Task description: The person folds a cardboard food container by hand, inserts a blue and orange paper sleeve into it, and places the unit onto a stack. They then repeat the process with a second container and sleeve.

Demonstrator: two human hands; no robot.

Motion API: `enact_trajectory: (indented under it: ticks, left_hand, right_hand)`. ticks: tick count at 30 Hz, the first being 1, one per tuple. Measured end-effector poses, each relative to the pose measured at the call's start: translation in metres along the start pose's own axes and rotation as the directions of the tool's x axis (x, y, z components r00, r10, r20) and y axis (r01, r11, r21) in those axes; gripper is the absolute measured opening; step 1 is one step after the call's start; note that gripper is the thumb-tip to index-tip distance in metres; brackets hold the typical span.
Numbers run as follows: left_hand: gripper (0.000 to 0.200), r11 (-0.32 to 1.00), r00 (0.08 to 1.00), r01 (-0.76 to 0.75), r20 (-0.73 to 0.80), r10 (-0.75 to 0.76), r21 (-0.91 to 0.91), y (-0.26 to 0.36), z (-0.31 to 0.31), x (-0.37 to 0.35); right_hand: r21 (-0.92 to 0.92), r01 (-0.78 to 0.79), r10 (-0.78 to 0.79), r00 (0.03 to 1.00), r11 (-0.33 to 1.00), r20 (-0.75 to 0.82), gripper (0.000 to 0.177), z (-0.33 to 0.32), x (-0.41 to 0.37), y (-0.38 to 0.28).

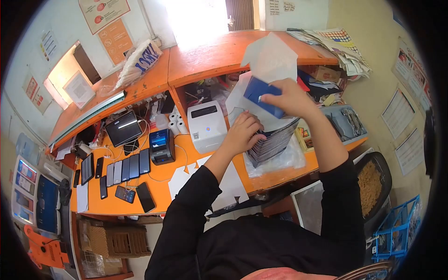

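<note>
My right hand point(293, 97) is closed on a flat blue rectangular piece point(261, 93), held tilted over a white die-cut paper sheet point(270, 51) with angled flaps. Below it stands a tall stack of thin dark-edged sheets point(273, 147), resting on clear plastic wrapping point(294, 161). My left hand point(245, 130) grips the near left corner of that stack, thumb at its side and fingers curled over the top. What lies under these fingers is partly hidden. More white die-cut paper point(228, 186) lies flat on the orange desk under my left forearm.
A white label printer point(206, 126) stands left of the stack, beside a small black printer point(162, 147). Several phones point(130, 165) and a tablet point(123, 127) lie further left. An orange counter ledge point(210, 51) overhangs the back. A grey tray point(345, 123) sits right.
</note>
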State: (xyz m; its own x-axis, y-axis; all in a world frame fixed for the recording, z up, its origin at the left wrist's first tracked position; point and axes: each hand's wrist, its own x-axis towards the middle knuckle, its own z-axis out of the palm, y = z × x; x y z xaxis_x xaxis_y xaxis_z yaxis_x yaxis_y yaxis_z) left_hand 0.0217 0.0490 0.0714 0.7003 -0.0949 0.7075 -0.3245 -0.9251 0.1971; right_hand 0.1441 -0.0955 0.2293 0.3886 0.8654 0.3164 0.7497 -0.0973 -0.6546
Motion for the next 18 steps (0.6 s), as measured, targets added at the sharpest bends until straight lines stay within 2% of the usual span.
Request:
enact_trajectory:
  ticks: [1, 4, 6, 9, 12, 15, 18]
  left_hand:
    - [0.027, 1.000, 1.000, 0.011, 0.004, -0.011, -0.009, -0.001, 0.000, 0.000]
    - [0.028, 0.999, 0.999, 0.034, -0.001, -0.034, 0.012, 0.003, 0.005, -0.003]
    - [0.029, 0.999, 0.997, 0.044, -0.061, -0.042, 0.029, 0.007, 0.008, -0.002]
    - [0.030, 0.999, 0.990, 0.036, -0.135, -0.033, 0.017, 0.011, 0.011, -0.004]
    - [0.028, 0.999, 0.980, 0.046, -0.191, -0.048, -0.014, 0.013, 0.014, -0.007]
    - [0.025, 0.996, 0.983, 0.088, -0.163, -0.090, -0.019, 0.006, 0.026, -0.010]
    - [0.022, 0.994, 0.984, 0.102, -0.147, -0.105, -0.030, 0.002, 0.033, -0.012]
  right_hand:
    - [-0.128, 0.014, -0.014, 1.000, 0.992, -0.003, 0.033, 0.009, 0.004, 0.004]
    - [-0.359, -0.019, 0.028, 0.999, 0.933, 0.020, 0.035, 0.035, 0.007, 0.020]
    - [-0.492, -0.030, 0.042, 0.999, 0.870, 0.014, 0.032, 0.047, 0.004, 0.025]
    - [-0.532, -0.049, 0.126, 0.986, 0.845, 0.110, 0.030, 0.046, 0.002, 0.022]
    - [-0.547, -0.088, 0.179, 0.977, 0.833, 0.115, 0.026, 0.049, 0.000, 0.021]
    - [-0.584, -0.056, 0.092, 0.995, 0.810, 0.031, 0.022, 0.070, -0.004, 0.029]
    - [-0.625, -0.081, 0.112, 0.994, 0.776, 0.010, 0.020, 0.079, -0.009, 0.026]
